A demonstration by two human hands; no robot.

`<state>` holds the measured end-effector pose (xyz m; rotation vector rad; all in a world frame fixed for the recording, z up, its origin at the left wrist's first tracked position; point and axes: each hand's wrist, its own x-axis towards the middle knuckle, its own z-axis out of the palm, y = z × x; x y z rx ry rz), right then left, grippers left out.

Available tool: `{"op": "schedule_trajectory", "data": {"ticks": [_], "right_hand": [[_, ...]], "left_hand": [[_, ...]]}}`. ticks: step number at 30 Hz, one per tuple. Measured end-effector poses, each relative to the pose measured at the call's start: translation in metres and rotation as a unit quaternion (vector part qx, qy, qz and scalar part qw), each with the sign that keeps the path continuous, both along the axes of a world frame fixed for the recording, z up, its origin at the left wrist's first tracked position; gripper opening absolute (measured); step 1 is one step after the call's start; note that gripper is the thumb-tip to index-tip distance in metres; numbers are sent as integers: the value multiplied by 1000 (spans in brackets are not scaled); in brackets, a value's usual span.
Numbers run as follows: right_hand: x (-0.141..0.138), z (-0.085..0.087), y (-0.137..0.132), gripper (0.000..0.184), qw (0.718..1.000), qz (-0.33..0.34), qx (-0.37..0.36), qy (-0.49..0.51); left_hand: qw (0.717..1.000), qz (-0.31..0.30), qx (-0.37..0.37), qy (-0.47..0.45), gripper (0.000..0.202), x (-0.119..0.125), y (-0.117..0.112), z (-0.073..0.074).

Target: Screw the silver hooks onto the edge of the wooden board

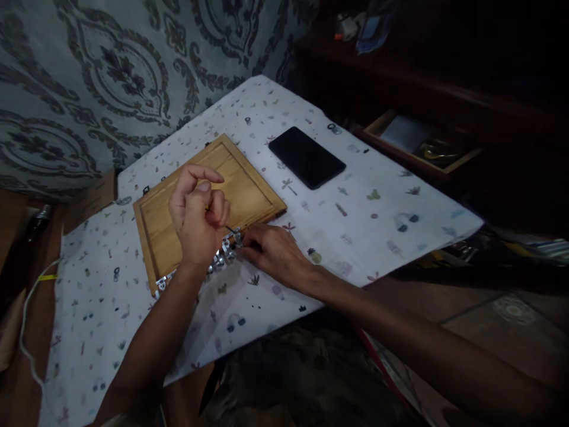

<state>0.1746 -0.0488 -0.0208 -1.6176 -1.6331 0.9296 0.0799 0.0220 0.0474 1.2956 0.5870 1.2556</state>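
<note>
A wooden panel with a raised frame (pixel 242 178) lies flat on the patterned cloth. Along its near edge runs a row of shiny metal fittings (pixel 219 259); their exact kind is hard to make out. My left hand (pixel 193 216) is closed above the panel, its index finger curled out, around a small screwdriver (pixel 230 229) whose thin dark shaft points down at the fittings. Most of the screwdriver's handle is hidden in my palm. At the right end of the row, my right hand (pixel 271 252) pinches a metal fitting (pixel 238 238) against the panel's edge.
A black phone or tablet (pixel 306 157) lies on the white printed tablecloth (pixel 377 219) beyond the panel. An open drawer (pixel 418 142) stands off the table's right side. At left are a cardboard box (pixel 91 201) and a white cable (pixel 24 332).
</note>
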Motion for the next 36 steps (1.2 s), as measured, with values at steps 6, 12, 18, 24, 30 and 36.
{"op": "schedule_trajectory", "data": {"ticks": [6,12,18,24,30,36], "right_hand": [[0,-3,0,7,1000,-1,23,-7],[-1,-3,0,5,1000,-2,13,-14],[0,-1,-1,7,1000,3,9,-6],[0,-1,-1,7,1000,4,15,-7],[0,-2,-2,9,1000,3,24,-7],[0,-1,-1,9,1000,-1,13,-23]], "left_hand": [[999,31,36,-3,12,-10,-4,3],[997,73,32,4,14,-16,-10,4],[998,67,4,0,11,-15,-11,0],[999,40,-3,10,10,-16,-10,1],[998,-46,-19,37,8,-18,-7,4],[994,-82,-43,63,9,-19,-1,7]]}}
